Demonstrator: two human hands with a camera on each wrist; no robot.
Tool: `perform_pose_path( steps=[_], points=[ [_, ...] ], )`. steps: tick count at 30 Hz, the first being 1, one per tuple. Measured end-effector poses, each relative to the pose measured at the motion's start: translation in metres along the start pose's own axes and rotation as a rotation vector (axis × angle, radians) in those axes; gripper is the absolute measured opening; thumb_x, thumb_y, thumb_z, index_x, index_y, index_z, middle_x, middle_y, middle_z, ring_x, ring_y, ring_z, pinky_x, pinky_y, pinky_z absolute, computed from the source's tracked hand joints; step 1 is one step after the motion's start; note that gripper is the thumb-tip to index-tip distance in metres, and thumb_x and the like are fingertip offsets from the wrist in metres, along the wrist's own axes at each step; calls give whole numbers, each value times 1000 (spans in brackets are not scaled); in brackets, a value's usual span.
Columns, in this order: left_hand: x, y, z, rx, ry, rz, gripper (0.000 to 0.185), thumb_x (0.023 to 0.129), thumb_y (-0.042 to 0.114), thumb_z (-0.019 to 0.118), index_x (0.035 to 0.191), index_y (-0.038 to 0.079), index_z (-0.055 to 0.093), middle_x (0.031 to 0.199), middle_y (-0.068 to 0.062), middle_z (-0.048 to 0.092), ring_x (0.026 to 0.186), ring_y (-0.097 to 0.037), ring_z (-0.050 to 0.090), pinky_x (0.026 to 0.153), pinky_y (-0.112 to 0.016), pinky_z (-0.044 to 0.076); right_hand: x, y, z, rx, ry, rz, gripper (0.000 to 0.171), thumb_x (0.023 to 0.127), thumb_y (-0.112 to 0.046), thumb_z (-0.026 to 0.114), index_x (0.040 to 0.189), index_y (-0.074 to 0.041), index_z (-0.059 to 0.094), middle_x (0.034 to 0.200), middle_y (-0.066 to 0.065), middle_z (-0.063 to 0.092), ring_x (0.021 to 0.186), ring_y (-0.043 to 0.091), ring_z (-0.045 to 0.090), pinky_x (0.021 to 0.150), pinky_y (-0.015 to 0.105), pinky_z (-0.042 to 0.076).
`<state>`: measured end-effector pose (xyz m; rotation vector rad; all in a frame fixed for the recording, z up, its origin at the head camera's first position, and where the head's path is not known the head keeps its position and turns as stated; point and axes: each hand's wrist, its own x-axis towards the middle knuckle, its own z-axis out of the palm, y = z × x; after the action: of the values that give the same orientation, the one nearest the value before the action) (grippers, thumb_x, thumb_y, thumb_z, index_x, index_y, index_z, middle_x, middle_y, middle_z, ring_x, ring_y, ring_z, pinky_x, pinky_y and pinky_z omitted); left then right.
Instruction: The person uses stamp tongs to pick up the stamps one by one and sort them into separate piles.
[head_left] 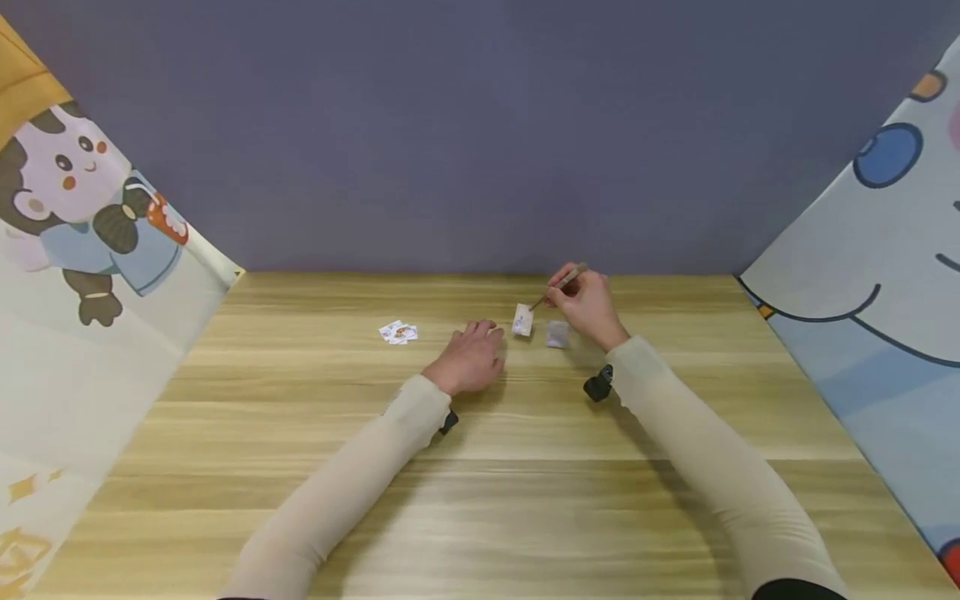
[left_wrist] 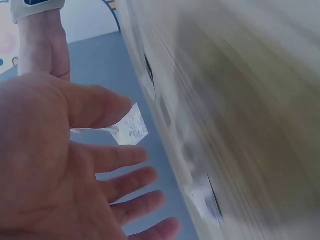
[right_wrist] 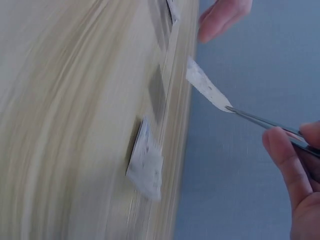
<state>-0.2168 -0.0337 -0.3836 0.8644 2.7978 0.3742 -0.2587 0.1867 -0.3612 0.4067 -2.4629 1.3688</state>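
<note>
My right hand [head_left: 591, 310] pinches a pair of metal tweezers [right_wrist: 272, 124] between thumb and fingers. From the tweezers' tips hangs a small white stamp [head_left: 522, 321] with toothed edges, held above the table; the right wrist view shows the stamp [right_wrist: 207, 89] tilted and slightly bent. My left hand [head_left: 471, 357] hovers just left of it, its fingers [left_wrist: 132, 177] apart and nearly straight, with nothing held. Below the right hand lies a small pale stack [head_left: 557, 334], which appears toothed at the edge in the right wrist view. Its print is too faint to read.
Left of my left hand, several small white stamps [head_left: 398, 332] with coloured pictures lie overlapping on the wood-grain table [head_left: 480, 517]. A plain blue-grey wall [head_left: 480, 142] rises behind the table, and cartoon-printed panels [head_left: 862, 275] stand along both sides.
</note>
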Motion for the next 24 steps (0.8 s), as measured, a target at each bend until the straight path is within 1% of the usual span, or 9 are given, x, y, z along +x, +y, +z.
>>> perform_pose_path(
  steps=[4,8,13,16,19,21,24],
  points=[
    [12,14,5,16,-12,33,54,99,26,43,148,8,31,151,-8,26,137,-25,22,106,-48,25,-3,6,-11,-3,-10,31,8,86,-1,66,83,-6,61,79,12,66,71,26,66,62,35,54],
    [23,29,11,42,-37,60,51,99,27,43,147,12,34,151,-5,27,137,-24,22,105,-49,26,-7,14,-22,-34,-25,58,8,85,0,65,83,-5,59,79,12,66,71,25,66,62,35,54],
    [33,40,18,78,-68,59,50,99,29,44,146,13,35,151,-3,28,137,-23,23,106,-50,24,-10,23,-26,-71,-49,73,7,85,2,62,83,-4,61,78,13,67,70,25,66,61,32,53],
    [36,46,21,112,-98,59,51,100,30,43,147,13,35,151,-2,28,136,-23,23,106,-49,24,-12,28,-25,-81,-63,98,5,86,3,62,85,-2,62,79,13,67,71,25,65,61,32,53],
    [38,50,24,142,-108,64,51,100,31,43,146,11,36,151,-3,29,135,-24,24,106,-49,24,-15,33,-24,-101,-66,123,4,86,2,63,87,-1,61,80,12,66,73,24,65,63,33,53],
    [38,53,24,156,-105,69,50,99,31,43,145,11,38,150,-3,30,134,-24,25,106,-49,24,-16,35,-25,-130,-64,110,3,86,2,62,88,-1,61,80,11,66,73,24,64,65,34,52],
    [39,56,24,170,-102,72,49,99,32,43,144,11,39,149,-2,31,133,-23,27,105,-48,26,-17,38,-28,-162,-57,69,5,86,3,62,86,-2,62,79,10,64,71,23,63,66,36,51]
  ],
)
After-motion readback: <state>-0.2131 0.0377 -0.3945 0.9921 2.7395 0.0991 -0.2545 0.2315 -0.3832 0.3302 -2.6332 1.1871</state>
